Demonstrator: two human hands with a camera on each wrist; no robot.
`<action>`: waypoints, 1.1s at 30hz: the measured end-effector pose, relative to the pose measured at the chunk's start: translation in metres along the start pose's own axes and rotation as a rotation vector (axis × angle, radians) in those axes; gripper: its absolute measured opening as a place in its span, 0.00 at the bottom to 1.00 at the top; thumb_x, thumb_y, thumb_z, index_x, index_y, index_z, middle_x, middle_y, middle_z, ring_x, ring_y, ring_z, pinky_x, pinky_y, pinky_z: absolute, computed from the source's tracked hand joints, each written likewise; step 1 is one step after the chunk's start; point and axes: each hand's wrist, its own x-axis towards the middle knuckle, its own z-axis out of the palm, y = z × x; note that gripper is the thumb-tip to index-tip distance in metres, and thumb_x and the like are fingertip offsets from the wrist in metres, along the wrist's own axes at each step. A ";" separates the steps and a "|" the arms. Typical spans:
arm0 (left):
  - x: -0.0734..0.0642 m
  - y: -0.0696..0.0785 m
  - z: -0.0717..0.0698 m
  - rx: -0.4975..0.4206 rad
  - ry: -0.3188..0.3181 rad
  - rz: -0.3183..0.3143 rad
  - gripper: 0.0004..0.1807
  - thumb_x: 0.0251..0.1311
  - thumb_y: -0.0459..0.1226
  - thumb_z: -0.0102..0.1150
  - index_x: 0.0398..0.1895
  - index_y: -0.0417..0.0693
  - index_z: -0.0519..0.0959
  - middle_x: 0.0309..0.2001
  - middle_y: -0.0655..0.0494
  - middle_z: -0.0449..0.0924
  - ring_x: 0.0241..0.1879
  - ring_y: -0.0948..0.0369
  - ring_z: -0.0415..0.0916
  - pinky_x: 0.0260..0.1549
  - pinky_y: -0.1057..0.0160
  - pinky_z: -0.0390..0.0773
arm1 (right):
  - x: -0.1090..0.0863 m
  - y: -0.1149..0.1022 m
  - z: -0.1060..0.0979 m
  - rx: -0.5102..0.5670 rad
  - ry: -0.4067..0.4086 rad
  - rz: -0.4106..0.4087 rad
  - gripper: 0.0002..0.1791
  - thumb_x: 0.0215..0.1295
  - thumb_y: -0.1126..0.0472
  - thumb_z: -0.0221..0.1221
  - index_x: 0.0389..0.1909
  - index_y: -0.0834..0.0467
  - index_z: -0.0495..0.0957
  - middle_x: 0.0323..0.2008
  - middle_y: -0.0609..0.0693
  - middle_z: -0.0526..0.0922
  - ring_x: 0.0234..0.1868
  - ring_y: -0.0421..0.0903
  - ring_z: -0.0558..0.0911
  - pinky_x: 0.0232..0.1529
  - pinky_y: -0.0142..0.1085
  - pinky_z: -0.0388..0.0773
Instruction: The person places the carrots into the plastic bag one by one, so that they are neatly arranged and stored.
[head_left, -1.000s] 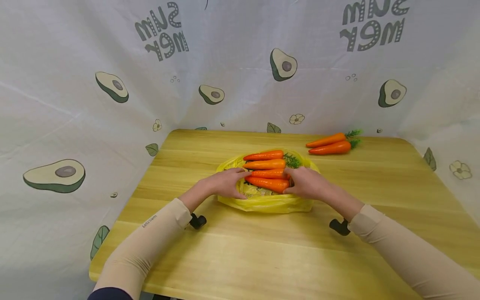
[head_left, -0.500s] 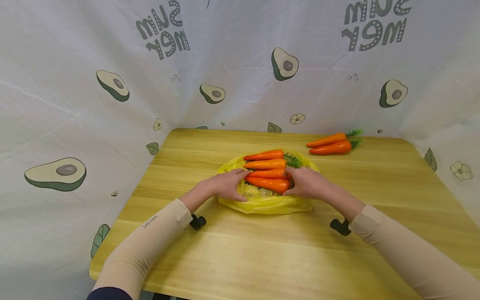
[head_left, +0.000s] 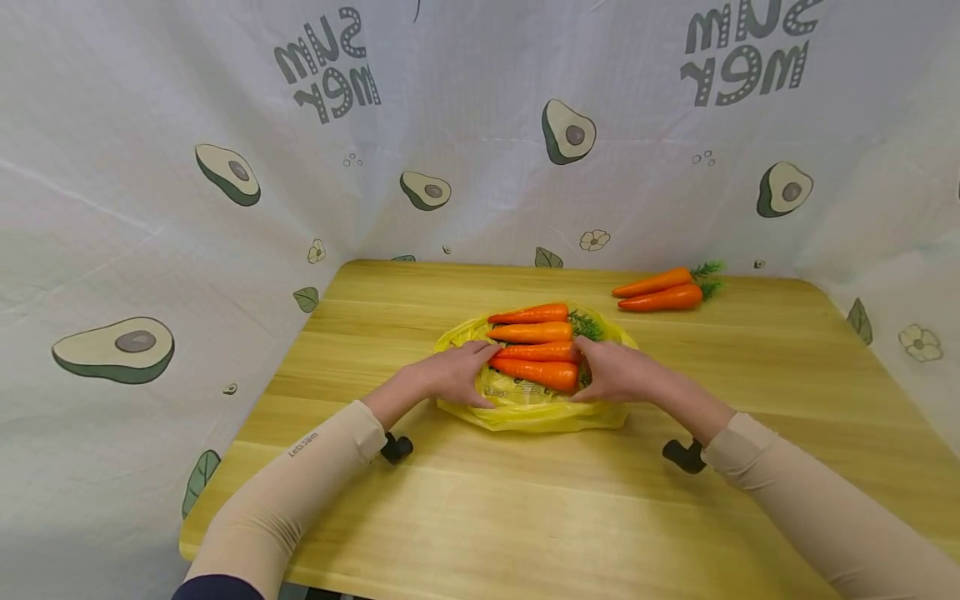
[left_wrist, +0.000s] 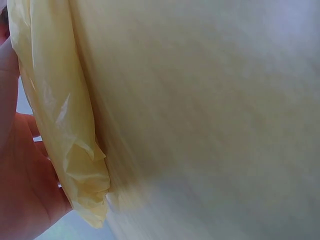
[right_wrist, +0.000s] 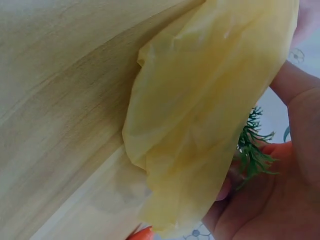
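Several orange carrots (head_left: 531,332) lie side by side in an opened-out yellow plastic bag (head_left: 542,417), tips to the left and green leaves (head_left: 587,326) to the right. My left hand (head_left: 456,372) reaches over the bag's left rim, fingertips at the tips of the nearer carrots, thumb spread toward me. Over the right rim, my right hand (head_left: 617,370) has its fingers at the leafy ends of the nearer carrots (head_left: 542,372), thumb apart. In both wrist views the bag's side hides part of the hand; in the right one, green leaves (right_wrist: 254,145) show beside the palm.
Two more carrots (head_left: 660,297) lie at the back right of the wooden table (head_left: 525,508). A white curtain (head_left: 495,100) with avocado prints hangs behind the table and along its sides. Black mounts (head_left: 396,448) sit beneath both wrists.
Both thumbs have shifted slightly toward me, spreading a little farther from the fingers. The carrots and the bag lie nearly as before.
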 end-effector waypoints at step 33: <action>-0.001 0.001 0.000 0.044 0.019 0.011 0.53 0.62 0.62 0.61 0.82 0.55 0.47 0.80 0.49 0.51 0.78 0.50 0.53 0.74 0.44 0.57 | -0.012 -0.003 -0.024 0.007 0.117 0.004 0.30 0.52 0.46 0.76 0.50 0.58 0.79 0.44 0.56 0.81 0.38 0.48 0.78 0.38 0.44 0.78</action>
